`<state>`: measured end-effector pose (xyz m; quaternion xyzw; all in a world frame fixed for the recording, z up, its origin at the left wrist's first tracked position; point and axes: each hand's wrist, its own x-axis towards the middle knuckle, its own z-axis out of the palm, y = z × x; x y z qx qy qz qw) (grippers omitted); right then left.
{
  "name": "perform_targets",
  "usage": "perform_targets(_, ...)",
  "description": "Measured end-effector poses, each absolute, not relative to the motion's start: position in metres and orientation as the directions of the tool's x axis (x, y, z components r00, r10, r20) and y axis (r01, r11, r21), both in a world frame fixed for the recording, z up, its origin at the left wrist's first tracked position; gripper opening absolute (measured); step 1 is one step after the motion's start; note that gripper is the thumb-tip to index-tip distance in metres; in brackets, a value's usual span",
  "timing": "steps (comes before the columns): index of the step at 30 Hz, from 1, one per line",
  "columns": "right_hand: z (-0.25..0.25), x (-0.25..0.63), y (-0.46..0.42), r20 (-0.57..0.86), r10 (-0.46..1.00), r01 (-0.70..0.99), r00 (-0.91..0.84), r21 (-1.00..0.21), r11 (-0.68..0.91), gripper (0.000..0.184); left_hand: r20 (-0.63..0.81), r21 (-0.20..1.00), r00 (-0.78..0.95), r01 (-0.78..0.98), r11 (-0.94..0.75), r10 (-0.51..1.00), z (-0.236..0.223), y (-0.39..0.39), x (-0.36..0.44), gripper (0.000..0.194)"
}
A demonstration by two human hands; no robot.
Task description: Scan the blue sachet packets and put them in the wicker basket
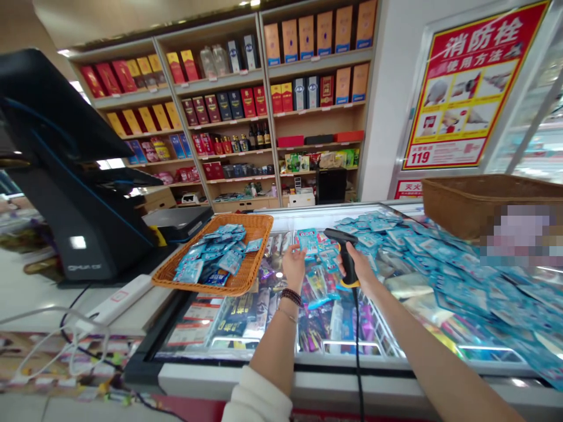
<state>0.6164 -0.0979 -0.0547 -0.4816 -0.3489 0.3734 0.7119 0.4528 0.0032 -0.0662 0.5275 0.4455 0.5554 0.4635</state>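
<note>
While right hand grips barcode scanner, left hand open just beside

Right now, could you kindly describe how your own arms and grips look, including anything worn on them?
The left arm ends in a soft white sleeve and wears a dark beaded bracelet and a thin metal bangle at the wrist. The right arm shows no sleeve or jewellery. No gloves are worn.

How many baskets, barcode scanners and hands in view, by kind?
Woven baskets: 2
Handheld barcode scanner: 1
Left hand, right hand: 2
Total: 5
</note>
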Motion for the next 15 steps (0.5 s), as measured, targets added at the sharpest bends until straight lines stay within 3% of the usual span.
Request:
perform_targets(6, -0.051, 0.616, -0.112, 0.153, 0.89, -0.16, 0.43, -0.957, 0.242, 0.065, 0.055, 0.935, 0.031, -0.352, -0.04, 0.998, -0.07, 0.019, 0.45, 0.028)
perform_targets(15, -0.045, 0.609, -0.126, 0.159, 0.927, -0.027, 0.339, -0.984, 0.178, 0.065, 0.03, 0.901, 0.051, -0.435, -0.005, 0.998, -0.069, 0.024, 0.442, 0.051)
